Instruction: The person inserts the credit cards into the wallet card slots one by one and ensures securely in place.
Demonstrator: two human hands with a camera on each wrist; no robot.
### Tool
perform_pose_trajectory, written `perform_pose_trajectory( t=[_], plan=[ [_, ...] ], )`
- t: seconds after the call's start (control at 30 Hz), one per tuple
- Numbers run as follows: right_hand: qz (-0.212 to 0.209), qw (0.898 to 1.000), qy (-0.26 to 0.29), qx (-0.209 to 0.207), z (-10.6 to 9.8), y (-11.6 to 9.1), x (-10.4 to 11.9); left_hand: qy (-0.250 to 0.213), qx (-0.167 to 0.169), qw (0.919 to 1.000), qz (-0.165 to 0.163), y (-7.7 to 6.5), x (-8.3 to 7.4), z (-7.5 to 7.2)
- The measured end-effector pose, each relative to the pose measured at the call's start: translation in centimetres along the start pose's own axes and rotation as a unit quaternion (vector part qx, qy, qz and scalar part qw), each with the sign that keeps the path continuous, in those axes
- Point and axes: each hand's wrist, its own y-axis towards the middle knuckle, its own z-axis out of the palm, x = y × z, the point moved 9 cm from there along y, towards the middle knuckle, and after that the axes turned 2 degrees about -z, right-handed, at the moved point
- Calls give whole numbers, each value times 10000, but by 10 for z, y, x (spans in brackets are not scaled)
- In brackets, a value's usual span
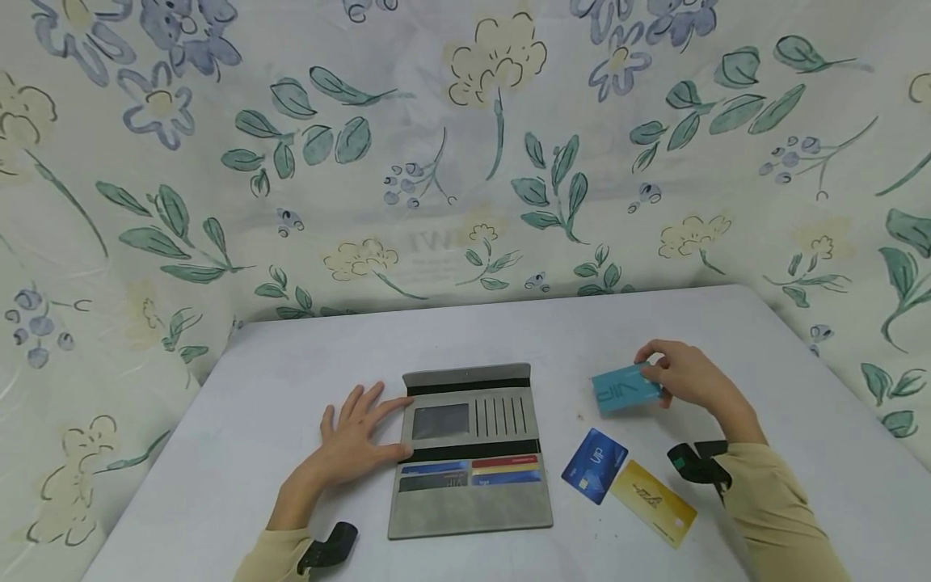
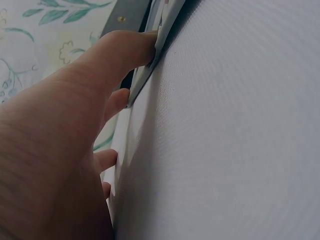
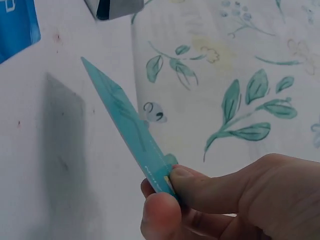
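Floral backdrop (image 1: 436,186), white table (image 1: 305,347): I see the right hand (image 1: 691,376) pinching a raised teal card (image 1: 621,390) beyond a blue card (image 1: 595,469) reading "VIP" — left hand (image 1: 352,449), fingers spread, touching an open wallet (image 1: 469,511).

The wallet (image 1: 471,511) lies right of the left hand's (image 1: 352,443) fingers, two loose cards (image 1: 594,466) nearside of the right hand's (image 1: 687,376) fingers.

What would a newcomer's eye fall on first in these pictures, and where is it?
A teal card, pinched in the right hand above the white table, draws the eye first. Next comes the open grey wallet near the table's middle, with the left hand touching its left edge. A blue card and a yellow card lie to the wallet's right; a floral backdrop rises behind.
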Motion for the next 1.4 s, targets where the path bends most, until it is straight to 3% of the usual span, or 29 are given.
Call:
perform_pose_trajectory(
  t=[0.6, 1.07, 1.4],
  plan=[
    [195, 9977, 550, -349, 0, 3, 23, -29, 143, 9999, -90, 0, 1, 3],
    [-234, 9969, 732, -191, 47, 15, 61, -31, 157, 9998, -107, -1, 2, 1],
    [-167, 9953, 954, 20, 75, 21, 76, -54, 128, 9999, -24, -1, 1, 0]
  ],
)
